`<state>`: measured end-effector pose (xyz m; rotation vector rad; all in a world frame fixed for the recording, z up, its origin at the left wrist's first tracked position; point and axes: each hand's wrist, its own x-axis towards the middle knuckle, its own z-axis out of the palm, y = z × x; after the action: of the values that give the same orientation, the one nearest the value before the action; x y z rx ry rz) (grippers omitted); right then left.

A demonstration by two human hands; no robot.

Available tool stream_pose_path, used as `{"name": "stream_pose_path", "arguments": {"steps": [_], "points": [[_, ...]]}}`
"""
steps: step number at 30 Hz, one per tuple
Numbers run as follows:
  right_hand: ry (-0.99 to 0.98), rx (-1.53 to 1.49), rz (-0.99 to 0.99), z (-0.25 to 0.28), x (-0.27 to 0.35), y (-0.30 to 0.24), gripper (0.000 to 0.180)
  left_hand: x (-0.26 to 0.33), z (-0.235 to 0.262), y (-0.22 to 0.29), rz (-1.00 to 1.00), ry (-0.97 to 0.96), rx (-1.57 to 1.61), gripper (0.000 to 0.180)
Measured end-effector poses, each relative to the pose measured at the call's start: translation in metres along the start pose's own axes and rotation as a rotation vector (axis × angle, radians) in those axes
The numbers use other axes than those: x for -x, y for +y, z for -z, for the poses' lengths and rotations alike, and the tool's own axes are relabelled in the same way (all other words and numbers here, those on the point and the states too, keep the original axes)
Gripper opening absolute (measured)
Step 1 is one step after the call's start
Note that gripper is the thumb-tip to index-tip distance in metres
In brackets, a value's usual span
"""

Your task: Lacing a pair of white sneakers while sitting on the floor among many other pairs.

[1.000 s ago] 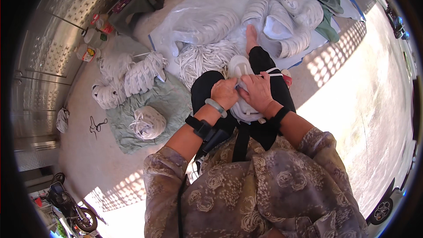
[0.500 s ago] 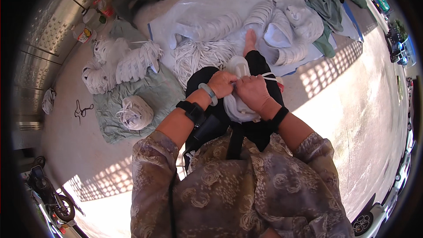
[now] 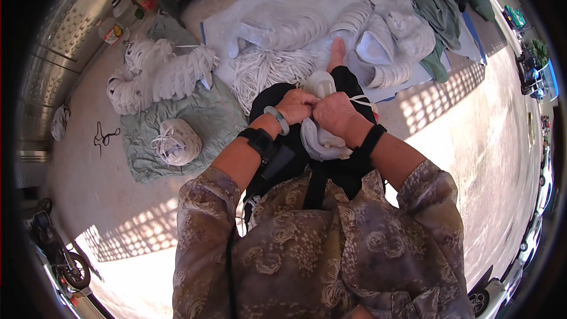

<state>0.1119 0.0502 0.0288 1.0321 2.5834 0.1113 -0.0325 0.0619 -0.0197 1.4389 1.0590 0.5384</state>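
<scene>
A white shoe upper (image 3: 322, 143) lies across my lap on dark trousers, its toe end pointing away from me. My left hand (image 3: 295, 106) is closed, with thumb and fingers pinched at the middle of the upper. Against it, my right hand (image 3: 338, 114) is also closed, and the two sets of fingertips meet over the upper. What exactly lies between the fingertips is hidden. A white shoelace (image 3: 362, 102) sticks out to the right beside my right hand.
Beyond my knees lies a heap of white laces (image 3: 269, 77) on a pale sheet (image 3: 230, 15). Stacked white uppers (image 3: 384, 41) stand at the far right, and more bundled uppers (image 3: 168, 80) at left. A laced bundle (image 3: 178, 142) rests on green cloth (image 3: 215, 121).
My hands have shifted slightly on the upper and remain together. The upper's near part shows more between my forearms. The whole view has tilted a little.
</scene>
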Motion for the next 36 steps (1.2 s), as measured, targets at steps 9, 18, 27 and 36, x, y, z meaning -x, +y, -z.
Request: {"name": "stream_pose_path", "arguments": {"steps": [9,18,27,36], "points": [[0.232,-0.689,0.159,-0.009,0.082,0.002,0.023,0.006,-0.017,-0.019,-0.196,0.317,-0.361,0.015],[0.795,-0.721,0.129,0.01,0.093,0.034,0.017,0.019,-0.043,-0.007,-0.073,0.426,-0.66,0.058],[0.369,-1.829,-0.092,0.01,0.062,0.012,0.029,0.017,-0.04,-0.008,-0.168,0.395,-0.694,0.06],[-0.004,-1.217,-0.799,-0.182,0.295,0.076,0.034,0.017,-0.043,-0.002,-0.161,0.437,-0.639,0.061]]}}
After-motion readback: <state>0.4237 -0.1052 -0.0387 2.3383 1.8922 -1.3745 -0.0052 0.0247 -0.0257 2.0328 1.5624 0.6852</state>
